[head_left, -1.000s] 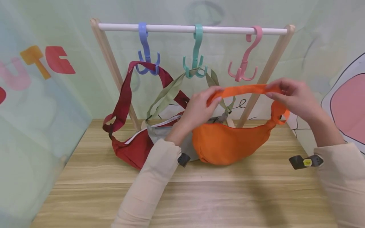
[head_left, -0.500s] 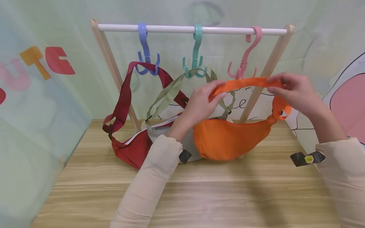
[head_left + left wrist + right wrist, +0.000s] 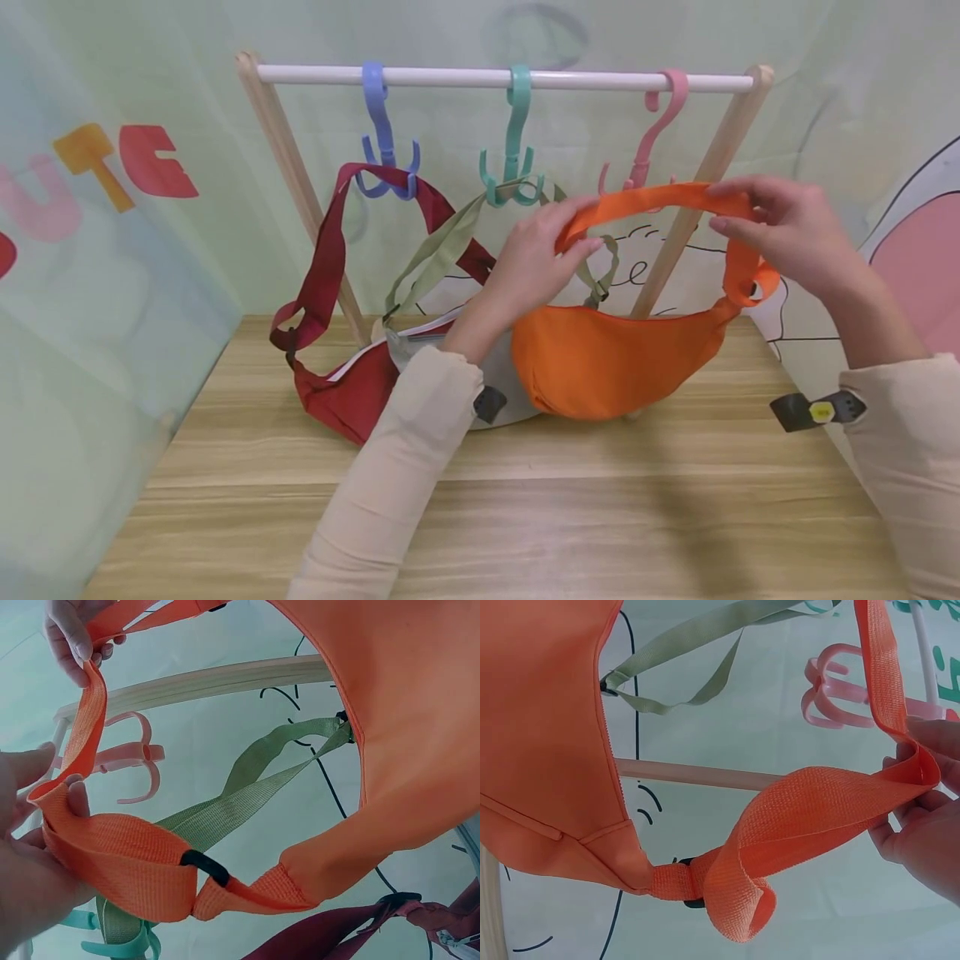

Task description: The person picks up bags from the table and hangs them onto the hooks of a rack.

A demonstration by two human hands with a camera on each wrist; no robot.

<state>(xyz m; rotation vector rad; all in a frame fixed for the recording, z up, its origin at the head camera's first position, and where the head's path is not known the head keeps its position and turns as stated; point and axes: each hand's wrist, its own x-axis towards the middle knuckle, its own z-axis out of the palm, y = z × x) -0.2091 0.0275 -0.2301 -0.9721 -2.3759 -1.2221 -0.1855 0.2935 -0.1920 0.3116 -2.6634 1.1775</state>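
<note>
An orange sling bag (image 3: 615, 358) hangs below its strap (image 3: 652, 197), which both hands hold up. My left hand (image 3: 528, 262) pinches the strap's left part between thumb and fingers. At its right part, my right hand (image 3: 795, 229) grips the strap the same way. The strap's middle runs in front of a pink hook (image 3: 658, 125) and hides part of its prongs. In the right wrist view the pink hook (image 3: 840, 686) is beside the strap; I cannot tell whether they touch. A twisted strap loop (image 3: 742, 907) dangles near the bag's right end.
A white rod (image 3: 450, 77) on wooden legs carries the hooks. A red bag (image 3: 348, 400) has its strap over the blue hook (image 3: 381, 117). A grey bag (image 3: 502, 396), partly behind the orange one, has its green strap on the teal hook (image 3: 516, 125). All stand over a wooden table (image 3: 525, 517).
Both hands have raised the orange strap toward the pink hook, and the bag has risen with it. The right hand has also shifted slightly right. The strap now covers more of the hook's prongs.
</note>
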